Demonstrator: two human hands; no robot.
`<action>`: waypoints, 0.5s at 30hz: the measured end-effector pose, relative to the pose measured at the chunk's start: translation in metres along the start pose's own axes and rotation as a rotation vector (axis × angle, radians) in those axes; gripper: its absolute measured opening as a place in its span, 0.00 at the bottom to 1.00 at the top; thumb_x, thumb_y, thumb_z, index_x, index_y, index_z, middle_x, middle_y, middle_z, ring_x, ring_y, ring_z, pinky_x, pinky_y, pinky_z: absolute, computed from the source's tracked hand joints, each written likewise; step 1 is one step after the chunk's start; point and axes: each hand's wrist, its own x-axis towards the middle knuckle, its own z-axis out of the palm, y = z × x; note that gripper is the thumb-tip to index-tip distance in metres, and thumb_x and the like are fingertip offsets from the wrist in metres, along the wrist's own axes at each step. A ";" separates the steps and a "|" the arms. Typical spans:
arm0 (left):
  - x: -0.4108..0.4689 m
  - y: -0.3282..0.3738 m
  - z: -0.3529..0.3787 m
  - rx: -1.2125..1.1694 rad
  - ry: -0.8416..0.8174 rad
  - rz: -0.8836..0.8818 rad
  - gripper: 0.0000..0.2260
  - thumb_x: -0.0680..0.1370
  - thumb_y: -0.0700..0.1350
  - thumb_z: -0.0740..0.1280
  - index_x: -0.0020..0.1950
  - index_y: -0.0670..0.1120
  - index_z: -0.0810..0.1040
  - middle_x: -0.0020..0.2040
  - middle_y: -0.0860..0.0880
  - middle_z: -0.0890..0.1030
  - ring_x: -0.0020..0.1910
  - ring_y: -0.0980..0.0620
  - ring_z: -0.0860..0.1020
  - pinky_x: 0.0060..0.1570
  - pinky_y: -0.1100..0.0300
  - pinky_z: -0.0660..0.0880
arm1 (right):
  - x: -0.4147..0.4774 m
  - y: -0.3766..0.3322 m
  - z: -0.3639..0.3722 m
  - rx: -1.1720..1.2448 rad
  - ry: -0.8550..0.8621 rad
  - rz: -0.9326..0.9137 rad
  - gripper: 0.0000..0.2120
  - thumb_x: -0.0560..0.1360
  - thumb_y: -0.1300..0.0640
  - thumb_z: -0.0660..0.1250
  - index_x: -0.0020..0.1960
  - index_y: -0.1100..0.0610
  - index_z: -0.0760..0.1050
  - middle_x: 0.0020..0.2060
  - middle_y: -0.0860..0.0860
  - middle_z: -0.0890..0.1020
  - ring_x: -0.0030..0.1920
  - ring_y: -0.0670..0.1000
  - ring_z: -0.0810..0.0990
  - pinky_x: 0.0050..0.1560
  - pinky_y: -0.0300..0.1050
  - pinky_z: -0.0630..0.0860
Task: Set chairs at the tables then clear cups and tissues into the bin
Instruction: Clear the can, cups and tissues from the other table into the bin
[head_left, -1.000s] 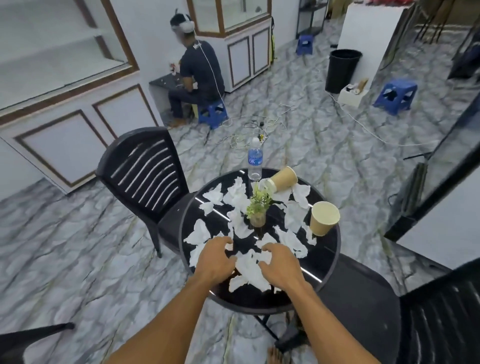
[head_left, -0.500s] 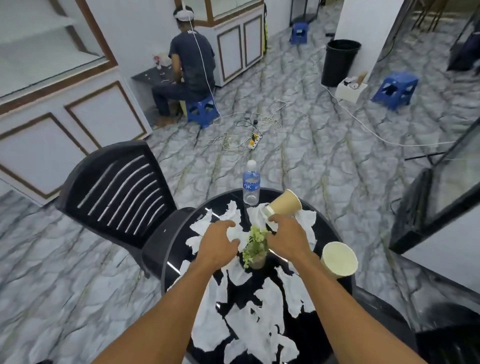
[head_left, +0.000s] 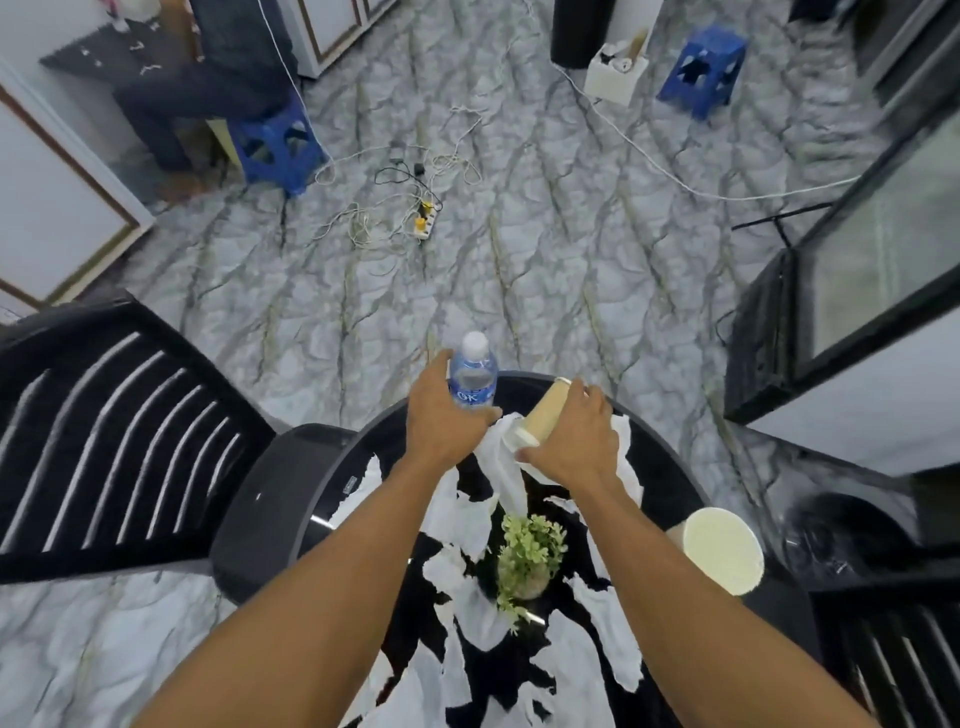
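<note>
Paper, thin-walled: the tipped cup (head_left: 543, 413) lies beyond the plant (head_left: 530, 553) on the tabletop (head_left: 670, 493), with the right hand (head_left: 576, 441) wrapped round its body. Judged light and crushable, so hold it mid-body with gentle pressure. The left hand (head_left: 447, 421) grasps the bottle (head_left: 472, 374), also beyond the plant.

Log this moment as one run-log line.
left hand grips clear plastic water bottle | right hand holds tipped tan paper cup | torn white tissues strewn on round black table | second paper cup upright

Even indoor light; bowed, blurry edges
</note>
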 end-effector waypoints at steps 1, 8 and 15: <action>0.004 -0.001 0.004 -0.007 0.000 0.022 0.31 0.60 0.50 0.80 0.59 0.61 0.71 0.55 0.58 0.78 0.53 0.54 0.79 0.53 0.47 0.80 | 0.003 0.000 0.004 -0.016 0.009 0.006 0.61 0.55 0.37 0.82 0.76 0.54 0.52 0.72 0.55 0.62 0.72 0.58 0.62 0.64 0.58 0.72; 0.015 -0.011 0.011 -0.031 0.004 0.099 0.21 0.66 0.48 0.78 0.55 0.59 0.74 0.49 0.59 0.81 0.48 0.56 0.80 0.50 0.47 0.81 | 0.007 0.000 0.013 -0.011 0.074 -0.018 0.52 0.59 0.45 0.80 0.74 0.54 0.55 0.67 0.54 0.66 0.67 0.58 0.66 0.61 0.58 0.74; 0.011 -0.003 0.002 -0.018 0.024 0.180 0.19 0.66 0.49 0.77 0.50 0.62 0.73 0.47 0.59 0.80 0.48 0.54 0.80 0.46 0.47 0.81 | -0.005 0.001 0.000 0.086 0.148 -0.067 0.52 0.59 0.46 0.80 0.75 0.55 0.56 0.68 0.53 0.66 0.68 0.56 0.65 0.60 0.52 0.72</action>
